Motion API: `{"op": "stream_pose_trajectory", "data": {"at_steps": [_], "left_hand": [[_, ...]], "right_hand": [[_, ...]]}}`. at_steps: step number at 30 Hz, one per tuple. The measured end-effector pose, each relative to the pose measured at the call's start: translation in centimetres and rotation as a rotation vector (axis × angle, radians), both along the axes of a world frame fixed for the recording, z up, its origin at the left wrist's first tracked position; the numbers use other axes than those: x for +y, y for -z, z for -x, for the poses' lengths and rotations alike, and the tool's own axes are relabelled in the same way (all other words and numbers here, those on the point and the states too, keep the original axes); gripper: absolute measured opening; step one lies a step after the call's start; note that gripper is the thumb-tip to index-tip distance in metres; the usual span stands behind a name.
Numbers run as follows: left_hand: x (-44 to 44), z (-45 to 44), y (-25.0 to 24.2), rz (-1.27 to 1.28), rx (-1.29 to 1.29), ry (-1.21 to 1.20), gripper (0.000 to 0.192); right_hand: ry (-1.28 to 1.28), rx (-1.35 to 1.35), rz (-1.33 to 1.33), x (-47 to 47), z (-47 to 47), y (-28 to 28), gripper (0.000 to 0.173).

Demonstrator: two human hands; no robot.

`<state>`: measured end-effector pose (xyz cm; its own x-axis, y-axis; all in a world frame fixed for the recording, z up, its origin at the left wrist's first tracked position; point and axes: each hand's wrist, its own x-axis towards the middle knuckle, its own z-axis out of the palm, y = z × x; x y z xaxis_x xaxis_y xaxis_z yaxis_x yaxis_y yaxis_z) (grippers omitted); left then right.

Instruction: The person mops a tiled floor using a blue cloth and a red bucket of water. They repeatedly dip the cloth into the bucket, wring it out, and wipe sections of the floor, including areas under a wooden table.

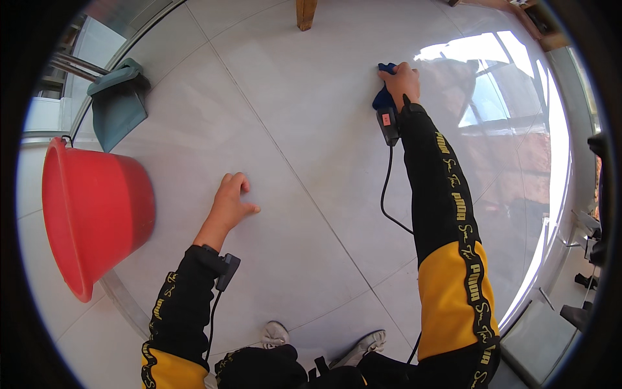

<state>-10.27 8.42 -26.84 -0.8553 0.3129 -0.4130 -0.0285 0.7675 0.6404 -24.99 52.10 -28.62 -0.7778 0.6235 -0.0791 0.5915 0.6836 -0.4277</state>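
In my right hand (404, 83) is a dark blue cloth (383, 98), bunched under the fingers and apparently against the pale tiled floor (311, 121). That arm reaches far forward, to the right of centre. My left hand (231, 202) holds nothing; its thumb stands apart from the curled fingers, over the floor left of centre. Each wrist carries a small black device with a cable, the right one (388, 126) bearing a small pink label and the left one (227, 272) plain.
A red plastic bucket (109, 204) lies on its side or tilts at the left. Behind it a grey-green dustpan (119, 107) with metal handles leans by a glass door frame. A wooden leg (306, 14) stands at the far edge. Bright window reflections cover the floor at right.
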Motion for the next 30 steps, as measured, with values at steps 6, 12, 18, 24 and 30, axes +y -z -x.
{"op": "stream_pose_trajectory", "data": {"at_steps": [6, 12, 18, 24, 30], "left_hand": [[-0.1, 0.0, 0.1, -0.011, -0.014, -0.025, 0.048], [-0.1, 0.0, 0.1, -0.05, 0.023, -0.021, 0.048], [0.0, -0.1, 0.2, 0.001, 0.026, -0.032, 0.048], [-0.2, -0.1, -0.3, -0.011, -0.001, -0.002, 0.046], [0.2, 0.0, -0.1, -0.009, -0.003, -0.037, 0.047]], "right_hand": [[-0.155, -0.085, -0.106, 0.6, 1.0, -0.2, 0.043], [-0.226, -0.058, -0.154, 1.3, 1.3, 0.5, 0.039], [-0.261, -0.073, -0.211, 0.8, 1.4, 0.4, 0.039], [-0.452, 0.046, -0.032, 0.3, -0.7, -0.4, 0.036], [-0.092, 0.413, 0.726, 13.1, -12.3, -0.5, 0.038]]}}
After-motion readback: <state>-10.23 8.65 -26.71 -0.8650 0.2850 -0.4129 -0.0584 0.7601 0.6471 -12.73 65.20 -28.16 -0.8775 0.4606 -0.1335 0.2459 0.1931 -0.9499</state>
